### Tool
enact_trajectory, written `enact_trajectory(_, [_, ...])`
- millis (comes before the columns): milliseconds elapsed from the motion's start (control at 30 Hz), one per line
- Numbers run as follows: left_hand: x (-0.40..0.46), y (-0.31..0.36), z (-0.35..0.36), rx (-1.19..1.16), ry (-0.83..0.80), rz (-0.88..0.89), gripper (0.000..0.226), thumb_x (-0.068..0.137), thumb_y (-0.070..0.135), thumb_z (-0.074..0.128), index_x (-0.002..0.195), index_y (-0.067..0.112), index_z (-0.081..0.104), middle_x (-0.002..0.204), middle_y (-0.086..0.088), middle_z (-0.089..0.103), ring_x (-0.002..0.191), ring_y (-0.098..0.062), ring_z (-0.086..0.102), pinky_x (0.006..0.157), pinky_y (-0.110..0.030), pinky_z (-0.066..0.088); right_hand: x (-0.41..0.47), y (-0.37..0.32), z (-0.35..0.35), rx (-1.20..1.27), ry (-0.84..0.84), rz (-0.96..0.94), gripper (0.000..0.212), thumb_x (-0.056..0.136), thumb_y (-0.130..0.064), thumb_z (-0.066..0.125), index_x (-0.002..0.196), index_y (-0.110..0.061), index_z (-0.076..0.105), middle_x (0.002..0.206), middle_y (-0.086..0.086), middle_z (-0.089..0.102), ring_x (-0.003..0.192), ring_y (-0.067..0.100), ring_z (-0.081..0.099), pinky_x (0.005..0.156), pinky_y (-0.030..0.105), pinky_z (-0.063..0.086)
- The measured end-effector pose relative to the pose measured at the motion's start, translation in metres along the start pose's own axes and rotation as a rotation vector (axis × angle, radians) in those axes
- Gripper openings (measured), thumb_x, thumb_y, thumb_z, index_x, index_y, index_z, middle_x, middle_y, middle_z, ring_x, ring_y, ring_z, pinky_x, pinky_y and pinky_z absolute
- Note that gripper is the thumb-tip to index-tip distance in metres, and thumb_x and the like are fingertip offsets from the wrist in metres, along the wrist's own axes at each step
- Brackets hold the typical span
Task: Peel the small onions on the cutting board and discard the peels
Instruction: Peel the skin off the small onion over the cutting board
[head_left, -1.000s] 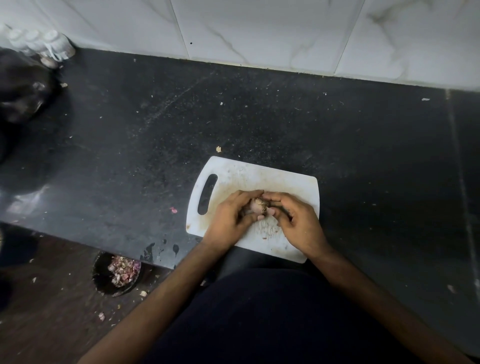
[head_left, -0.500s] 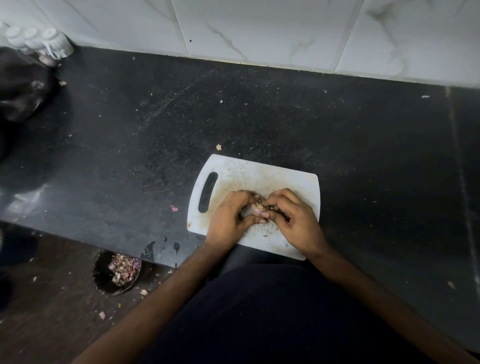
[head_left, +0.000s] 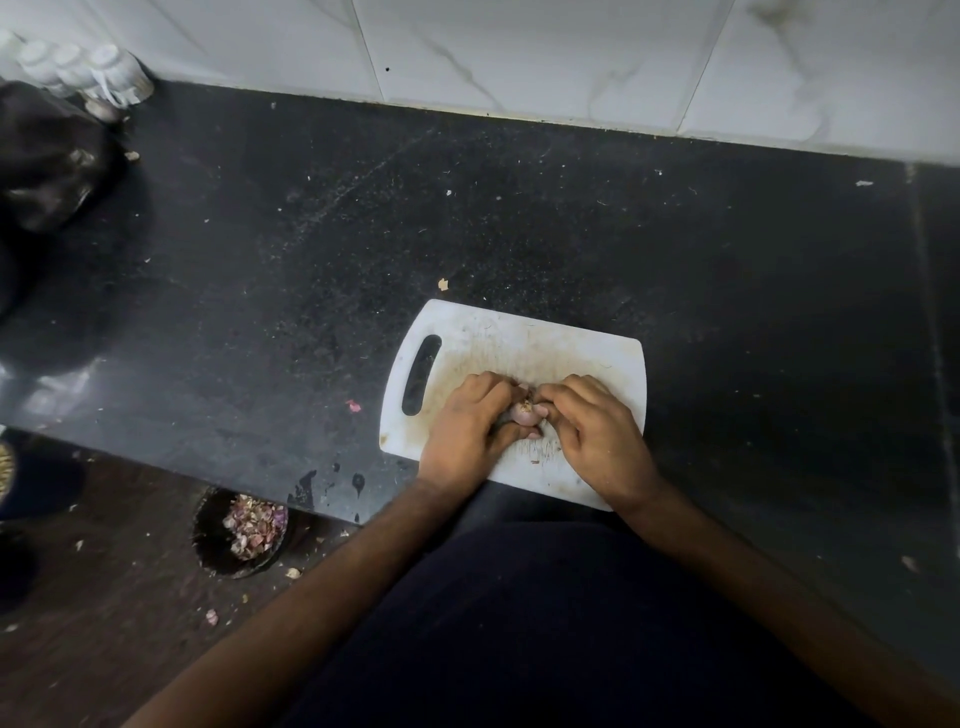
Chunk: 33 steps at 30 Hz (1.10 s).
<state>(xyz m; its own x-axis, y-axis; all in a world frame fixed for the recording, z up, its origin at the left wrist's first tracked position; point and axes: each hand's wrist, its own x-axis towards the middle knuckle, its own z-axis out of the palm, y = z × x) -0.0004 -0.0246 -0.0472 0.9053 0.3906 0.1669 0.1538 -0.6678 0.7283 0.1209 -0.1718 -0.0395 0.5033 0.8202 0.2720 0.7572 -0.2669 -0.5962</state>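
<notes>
Peeling step under way, mid-onion. Left hand (head_left: 464, 426) cups small onion (head_left: 522, 413), fingers curled round it. Right hand (head_left: 597, 431) pinches at onion's top end, fingertips (head_left: 543, 410) on rooty tip; likely tugging skin, exact hold on peel too small to tell. Onion sits between both hands, just above white cutting board (head_left: 519, 338), pale flesh showing. No other onions visible on board. Next move, by my read: strip loose skin clear, then carry peel left and down to dark bowl of peels (head_left: 208, 540) below counter edge.
</notes>
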Motion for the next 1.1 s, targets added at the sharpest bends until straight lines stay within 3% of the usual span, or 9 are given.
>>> enact_trajectory(67, [0.000, -0.001, 0.000, 0.001, -0.004, -0.002, 0.036, 0.090, 0.043, 0.069, 0.107, 0.011, 0.068, 0.111, -0.001, 0.066, 0.104, -0.018, 0.061, 0.087, -0.038, 0.053, 0.000, -0.002, 0.001, -0.040, 0.005, -0.036, 0.022, 0.087, 0.006, 0.065, 0.105, -0.007, 0.068, 0.095, 0.003, 0.064, 0.089, 0.019, 0.057, 0.085, 0.026, 0.049])
enact_trajectory(233, [0.001, -0.002, 0.000, -0.016, -0.004, -0.037, 0.034, 0.088, 0.040, 0.073, 0.106, 0.013, 0.065, 0.108, 0.001, 0.065, 0.100, -0.016, 0.060, 0.085, -0.037, 0.053, -0.003, -0.007, 0.003, -0.085, -0.074, -0.052, 0.020, 0.094, -0.011, 0.043, 0.098, -0.011, 0.062, 0.093, 0.001, 0.058, 0.087, 0.018, 0.053, 0.067, 0.038, 0.053])
enact_trajectory(333, [0.001, -0.002, -0.001, -0.046, 0.010, -0.065, 0.034, 0.085, 0.037, 0.079, 0.104, 0.013, 0.064, 0.108, 0.001, 0.066, 0.099, -0.013, 0.057, 0.083, -0.031, 0.051, 0.000, -0.005, 0.001, 0.006, -0.107, 0.005, 0.014, 0.094, -0.003, 0.051, 0.100, -0.014, 0.058, 0.096, -0.008, 0.053, 0.092, 0.014, 0.050, 0.075, 0.037, 0.051])
enact_trajectory(400, [0.001, -0.001, -0.002, -0.090, 0.022, -0.091, 0.036, 0.082, 0.033, 0.085, 0.105, 0.014, 0.065, 0.110, 0.005, 0.066, 0.101, -0.010, 0.057, 0.085, -0.028, 0.051, 0.002, 0.000, -0.001, 0.118, -0.030, 0.100, 0.014, 0.095, 0.002, 0.055, 0.100, -0.011, 0.057, 0.097, -0.010, 0.050, 0.091, 0.013, 0.050, 0.079, 0.032, 0.048])
enact_trajectory(500, [0.001, 0.000, -0.003, -0.146, 0.042, -0.147, 0.040, 0.078, 0.030, 0.089, 0.107, 0.013, 0.067, 0.111, 0.011, 0.063, 0.104, -0.004, 0.056, 0.086, -0.020, 0.050, 0.004, 0.005, -0.003, 0.230, 0.064, 0.196, 0.009, 0.100, -0.003, 0.051, 0.101, -0.010, 0.057, 0.096, -0.008, 0.053, 0.085, 0.013, 0.054, 0.074, 0.030, 0.050])
enact_trajectory(567, [0.001, -0.001, -0.003, -0.173, 0.044, -0.167, 0.042, 0.077, 0.028, 0.090, 0.108, 0.013, 0.066, 0.112, 0.010, 0.065, 0.105, -0.003, 0.057, 0.086, -0.014, 0.047, 0.005, 0.004, -0.003, 0.252, 0.058, 0.213, 0.012, 0.101, -0.004, 0.054, 0.107, -0.011, 0.061, 0.102, -0.006, 0.059, 0.091, 0.011, 0.059, 0.079, 0.030, 0.054])
enact_trajectory(700, [0.001, 0.000, -0.002, -0.224, 0.077, -0.125, 0.037, 0.083, 0.017, 0.086, 0.111, 0.017, 0.063, 0.120, 0.006, 0.065, 0.112, -0.010, 0.060, 0.087, -0.026, 0.053, 0.006, -0.001, -0.002, 0.280, -0.049, 0.179, 0.021, 0.100, -0.015, 0.063, 0.120, -0.015, 0.067, 0.113, -0.007, 0.066, 0.106, 0.008, 0.063, 0.090, 0.024, 0.053])
enact_trajectory(900, [0.002, 0.000, -0.006, -0.214, 0.033, -0.037, 0.034, 0.087, 0.009, 0.080, 0.118, 0.014, 0.065, 0.133, 0.005, 0.065, 0.125, -0.013, 0.061, 0.097, -0.041, 0.056, 0.005, -0.001, -0.003, 0.305, -0.011, 0.237, 0.007, 0.093, -0.017, 0.074, 0.100, -0.017, 0.073, 0.091, -0.013, 0.069, 0.082, 0.006, 0.065, 0.071, 0.025, 0.053])
enact_trajectory(1100, [0.002, -0.001, -0.012, -0.298, 0.029, -0.029, 0.028, 0.087, 0.004, 0.080, 0.110, 0.000, 0.065, 0.129, -0.004, 0.068, 0.124, -0.012, 0.064, 0.101, -0.031, 0.054, 0.009, -0.005, -0.005, 0.397, -0.028, 0.341, 0.008, 0.092, -0.018, 0.076, 0.100, -0.016, 0.076, 0.091, -0.012, 0.076, 0.082, 0.005, 0.072, 0.074, 0.029, 0.060])
